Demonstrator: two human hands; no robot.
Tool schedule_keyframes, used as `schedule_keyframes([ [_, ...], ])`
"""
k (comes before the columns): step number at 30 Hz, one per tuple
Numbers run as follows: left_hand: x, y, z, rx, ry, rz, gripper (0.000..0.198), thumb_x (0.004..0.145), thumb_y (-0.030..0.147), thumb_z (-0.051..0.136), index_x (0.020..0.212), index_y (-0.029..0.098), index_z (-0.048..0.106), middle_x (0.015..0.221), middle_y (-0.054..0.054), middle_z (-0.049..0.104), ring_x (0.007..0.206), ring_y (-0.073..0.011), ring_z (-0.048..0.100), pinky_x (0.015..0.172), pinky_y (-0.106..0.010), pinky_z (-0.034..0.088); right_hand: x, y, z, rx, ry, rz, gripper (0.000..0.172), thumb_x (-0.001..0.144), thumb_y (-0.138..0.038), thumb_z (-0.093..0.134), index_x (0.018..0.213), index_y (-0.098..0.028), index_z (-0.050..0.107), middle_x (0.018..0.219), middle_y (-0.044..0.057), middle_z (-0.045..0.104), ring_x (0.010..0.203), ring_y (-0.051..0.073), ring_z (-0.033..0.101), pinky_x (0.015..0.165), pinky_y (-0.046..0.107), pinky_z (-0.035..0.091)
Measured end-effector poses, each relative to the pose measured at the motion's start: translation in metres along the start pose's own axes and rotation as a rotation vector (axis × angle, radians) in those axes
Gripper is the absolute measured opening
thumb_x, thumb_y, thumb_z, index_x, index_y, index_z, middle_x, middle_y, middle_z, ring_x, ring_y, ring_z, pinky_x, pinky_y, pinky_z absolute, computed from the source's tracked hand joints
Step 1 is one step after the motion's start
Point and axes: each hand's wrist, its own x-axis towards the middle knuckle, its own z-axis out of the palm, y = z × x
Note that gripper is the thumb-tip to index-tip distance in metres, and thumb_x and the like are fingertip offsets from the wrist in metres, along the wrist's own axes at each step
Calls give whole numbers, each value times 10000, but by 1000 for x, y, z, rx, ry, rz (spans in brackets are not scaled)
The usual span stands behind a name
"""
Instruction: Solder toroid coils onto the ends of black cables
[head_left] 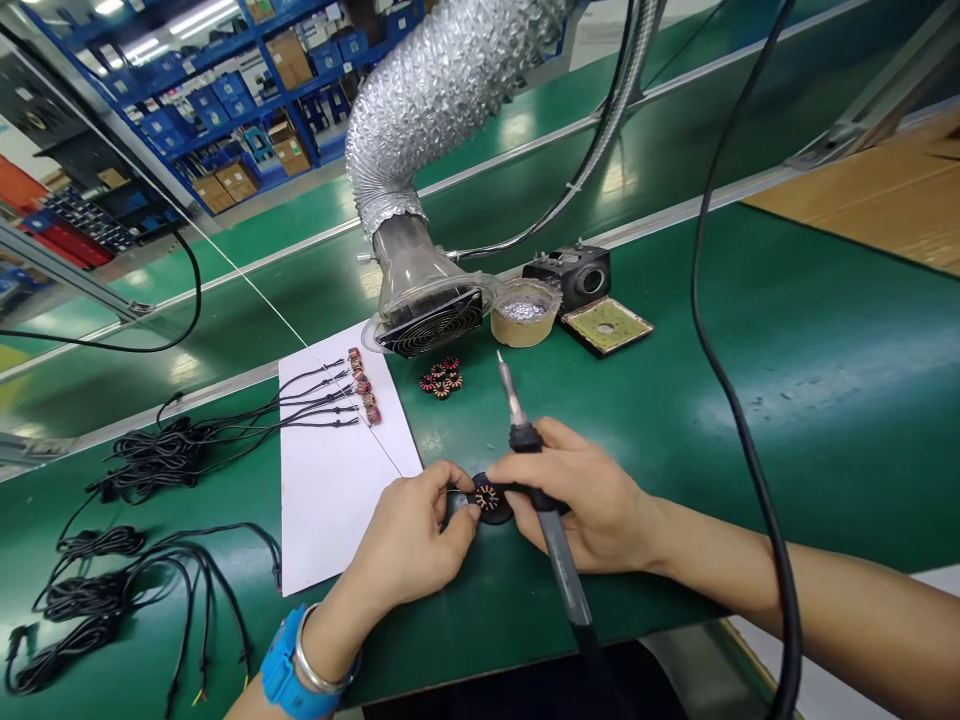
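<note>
Seeing coiled black cables [154,450] at far left on the green worktop [660,430], then a white sheet [330,520] bearing a row of wound coils [362,382]. Noticing a thin wire [262,300] running down to the left hand [416,535]. Pinching there, with grip nearly closed, the left edge of a toroidal coil [487,498] lying low between both hands. Spotting more toroids [441,378] clustered below the fume extractor hood [431,322], beside a round tub [523,325]. Wrapping the right hand [592,500] around a soldering iron [566,570], pointing its tip away, with fingertips near the coil's right side. Seeing a sponge tray [607,326] beyond.
</note>
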Motion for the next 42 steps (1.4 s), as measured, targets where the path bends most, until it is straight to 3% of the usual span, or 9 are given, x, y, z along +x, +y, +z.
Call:
schedule_keyframes([
  [4, 1, 1, 6, 97, 17, 48, 351, 825, 262, 570, 1171, 209, 597, 512, 98, 328, 475, -111, 353, 516, -239, 253, -3, 5, 0, 42, 41, 70, 267, 843, -120, 504, 1105, -170, 503, 735, 17, 631, 596, 151, 485, 612, 313, 416],
  [12, 2, 0, 23, 116, 121, 2, 278, 857, 285, 547, 1094, 209, 671, 514, 82, 318, 474, -112, 340, 533, -243, 260, -2, 3, 8, 97, 32, 90, 255, 813, -85, 477, 1050, -175, 508, 773, 24, 633, 623, 154, 471, 622, 312, 418],
  [18, -4, 1, 5, 111, 53, 19, 335, 840, 300, 588, 1157, 205, 642, 511, 89, 330, 475, -109, 344, 525, -235, 264, -4, 4, 7, 86, 30, 89, 245, 828, -122, 502, 1068, -162, 521, 800, 46, 652, 653, 170, 496, 628, 316, 431],
  [21, -11, 4, -2, 76, 61, 41, 307, 830, 326, 603, 1108, 206, 651, 514, 89, 337, 471, -103, 346, 505, -230, 249, -6, 1, 4, 75, 14, 106, 288, 807, -99, 520, 1089, -160, 528, 793, 54, 652, 683, 188, 512, 629, 317, 439],
  [28, -4, 1, 9, -23, 110, 62, 156, 885, 257, 523, 869, 201, 667, 490, 76, 381, 465, -88, 353, 485, -222, 243, -6, 0, 7, 65, -14, 59, 308, 812, -61, 538, 1103, -161, 520, 731, 32, 637, 614, 164, 497, 600, 305, 428],
  [34, -3, 2, 6, -44, 99, 63, 82, 826, 254, 586, 835, 215, 658, 452, 91, 307, 431, -82, 311, 450, -222, 213, -5, 1, 5, 52, -11, 70, 313, 809, -66, 535, 1104, -174, 521, 785, 46, 664, 665, 175, 520, 603, 308, 451],
  [37, -2, 1, 6, -46, 105, 33, 146, 853, 320, 567, 786, 208, 632, 455, 88, 322, 435, -82, 317, 447, -221, 214, -6, 1, 5, 45, -10, 77, 323, 808, -73, 527, 1112, -181, 520, 804, 47, 666, 677, 174, 520, 607, 313, 465],
  [42, 1, -5, 7, -59, 85, 48, 161, 889, 282, 515, 789, 208, 617, 466, 83, 361, 450, -85, 342, 455, -215, 223, -6, 2, 6, 31, -6, 81, 330, 804, -76, 520, 1116, -184, 519, 805, 41, 667, 681, 172, 513, 623, 320, 473],
])
